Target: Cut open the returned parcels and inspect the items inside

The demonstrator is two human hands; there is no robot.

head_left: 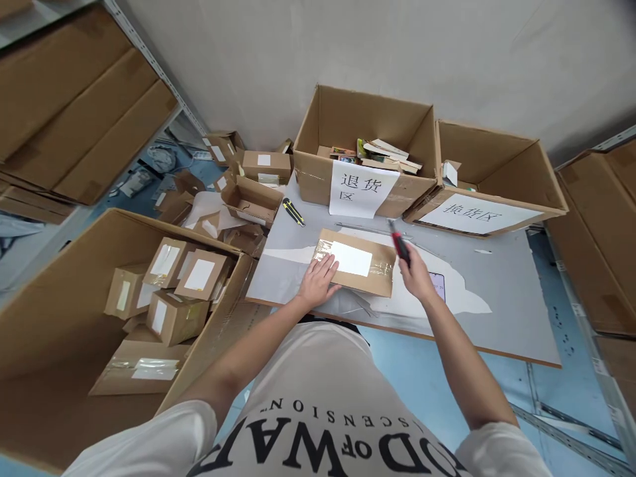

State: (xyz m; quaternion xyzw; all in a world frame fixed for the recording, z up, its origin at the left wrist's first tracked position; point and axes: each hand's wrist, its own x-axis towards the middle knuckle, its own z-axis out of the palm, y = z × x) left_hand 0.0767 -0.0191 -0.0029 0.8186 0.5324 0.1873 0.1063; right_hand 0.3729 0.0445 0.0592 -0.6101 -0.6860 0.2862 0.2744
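A flat brown cardboard parcel [370,246] with a white label and clear tape lies on the grey table [497,298]. My left hand [318,279] presses flat on its near left corner, fingers spread. My right hand [416,275] is closed around a red and black utility knife [399,244], whose tip points at the parcel's far right edge. A dark phone [439,283] lies partly hidden under my right hand.
A yellow and black cutter [293,212] lies at the table's far left. Two open cartons with paper signs [362,189] [474,213] stand at the back. A large carton [59,311] holding several small parcels sits on my left. Loose boxes pile by the wall.
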